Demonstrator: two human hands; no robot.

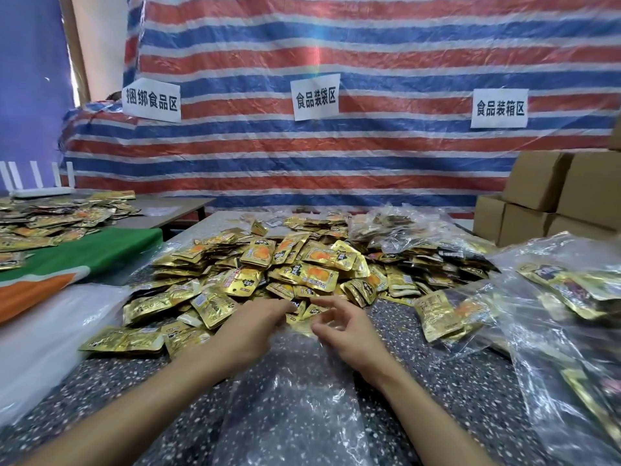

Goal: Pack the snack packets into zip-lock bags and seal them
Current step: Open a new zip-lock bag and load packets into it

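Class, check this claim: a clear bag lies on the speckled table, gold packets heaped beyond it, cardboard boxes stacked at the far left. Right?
No. The head view shows the cardboard boxes at the far right, not left. The clear bag does lie on the speckled table, gold packets heaped beyond it.

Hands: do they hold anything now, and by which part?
Cannot be told surely. Left hand and right hand are both at the mouth edge of the clear zip-lock bag, but no pinch shows plainly.
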